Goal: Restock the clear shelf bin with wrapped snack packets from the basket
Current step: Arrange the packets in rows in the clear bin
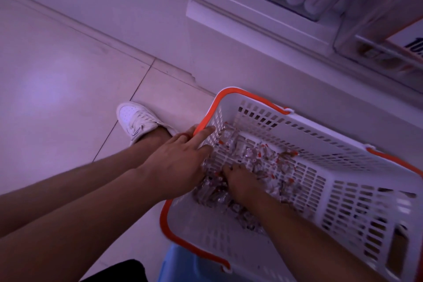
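1. The wrapped snack packets [254,162] are being shown as a loose heap on the floor of the basket [357,192], gathered towards the basket's near-left corner; clear, crinkled film with small red-orange marks is being seen, though individual shapes are being blurred.
2. The right hand [240,184] is being pushed down into the heap inside the basket, fingers curled among the packets; whether any are actually being gripped cannot be told.
3. The left hand [180,162] is being laid over the basket's left rim, fingers straight and spread, with fingertips pressing the inner wall just beside the heap.
4. The basket is being seen as rigid white plastic, with slotted lattice walls and floor and an orange band along its rim.
5. The clear shelf bin [380,30] is being glimpsed well above and beyond the basket, at the upper right; its walls are transparent and glossy, and its fill level cannot be judged.
6. Progress is being judged as incomplete: many packets are remaining in the basket, and a further handful appears to be being collected.
7. A white shoe [137,121] is being seen left of the basket on pale, smooth floor tiles [68,89].
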A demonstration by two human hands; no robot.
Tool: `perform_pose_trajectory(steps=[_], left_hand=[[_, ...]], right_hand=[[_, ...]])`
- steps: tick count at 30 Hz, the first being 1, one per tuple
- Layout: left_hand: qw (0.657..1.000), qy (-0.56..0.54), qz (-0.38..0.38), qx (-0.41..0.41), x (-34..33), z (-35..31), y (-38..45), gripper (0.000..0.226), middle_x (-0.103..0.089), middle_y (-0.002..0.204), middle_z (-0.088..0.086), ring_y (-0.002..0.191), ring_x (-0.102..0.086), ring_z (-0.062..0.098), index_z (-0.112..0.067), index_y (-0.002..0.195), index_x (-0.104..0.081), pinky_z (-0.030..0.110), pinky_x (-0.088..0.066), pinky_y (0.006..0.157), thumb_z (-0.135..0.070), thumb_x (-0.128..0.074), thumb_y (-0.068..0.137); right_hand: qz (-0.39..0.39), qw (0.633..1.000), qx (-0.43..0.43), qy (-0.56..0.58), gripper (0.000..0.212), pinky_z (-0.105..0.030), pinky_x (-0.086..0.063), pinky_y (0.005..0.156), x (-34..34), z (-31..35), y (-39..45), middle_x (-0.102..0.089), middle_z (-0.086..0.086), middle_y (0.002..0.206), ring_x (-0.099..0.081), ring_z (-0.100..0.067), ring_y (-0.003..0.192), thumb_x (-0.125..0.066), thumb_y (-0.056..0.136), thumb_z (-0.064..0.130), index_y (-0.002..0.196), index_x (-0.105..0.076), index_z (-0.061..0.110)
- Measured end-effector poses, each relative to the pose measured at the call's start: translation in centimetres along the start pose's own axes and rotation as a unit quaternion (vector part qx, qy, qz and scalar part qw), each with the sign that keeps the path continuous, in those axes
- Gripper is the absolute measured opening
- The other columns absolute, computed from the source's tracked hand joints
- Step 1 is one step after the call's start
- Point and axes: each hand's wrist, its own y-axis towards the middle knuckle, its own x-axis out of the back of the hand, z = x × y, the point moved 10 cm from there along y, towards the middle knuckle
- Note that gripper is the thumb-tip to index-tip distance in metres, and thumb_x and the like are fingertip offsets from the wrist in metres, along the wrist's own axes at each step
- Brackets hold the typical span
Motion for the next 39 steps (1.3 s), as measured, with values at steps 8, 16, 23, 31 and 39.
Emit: perform_pose_trajectory(steps=[8,16,23,31,39], left_hand=[[0.999,0.019,-0.049,0.001,2.8,-0.5,0.3,0.046,-0.026,0.162,0.003,0.153,-0.013,0.029,-0.029,0.142,-0.047,0.050,-0.009,0.124,-0.032,-0.046,0.096],[0.965,-0.193,-0.177,0.026,9.9,-3.2,1.2,0.036,-0.061,0.130,0.003,0.117,-0.059,0.028,-0.020,0.127,-0.063,0.035,-0.045,0.098,-0.025,-0.058,0.091],[0.987,-0.114,-0.097,-0.067,9.3,-13.9,1.8,0.098,-0.032,0.149,-0.005,0.122,-0.056,0.025,-0.044,0.151,-0.007,0.041,-0.050,0.098,-0.047,-0.072,0.078],[0.908,-0.317,-0.212,-0.176,16.9,-20.0,-2.4,0.047,-0.058,0.118,-0.021,0.107,-0.060,-0.001,-0.036,0.134,-0.049,0.021,-0.048,0.092,-0.009,-0.052,0.096],[0.775,-0.593,-0.201,0.083,15.4,-17.0,0.2,0.030,-0.073,0.099,0.004,0.083,-0.073,0.012,-0.029,0.128,-0.053,0.032,-0.061,0.073,-0.029,-0.058,0.098]], right_hand=[[0.010,0.963,-0.063,0.264,0.020,-0.029,-0.051,0.080,2.2,-3.5,-1.2,-0.073,-0.010,0.097,-0.069,-0.018,0.093,-0.072,0.083,0.016,0.101,-0.068,0.007],[-0.015,0.794,-0.127,0.595,0.016,-0.032,-0.055,0.052,11.8,-6.4,-8.2,-0.073,-0.008,0.080,-0.070,-0.023,0.064,-0.073,0.082,0.008,0.095,-0.073,0.016],[-0.152,0.666,-0.074,0.727,0.020,-0.042,-0.055,0.067,24.0,-5.9,-19.9,-0.073,-0.019,0.093,-0.067,-0.031,0.074,-0.064,0.085,0.001,0.101,-0.072,0.009],[-0.167,0.602,0.000,0.781,0.037,-0.061,-0.050,0.084,28.3,-4.6,-29.0,-0.068,-0.027,0.117,-0.062,-0.042,0.103,-0.066,0.085,0.019,0.119,-0.067,0.004],[-0.317,0.689,-0.004,0.651,0.014,-0.038,-0.057,0.055,31.0,-4.4,-28.7,-0.074,-0.015,0.083,-0.070,-0.023,0.069,-0.074,0.086,0.011,0.100,-0.069,0.009]])
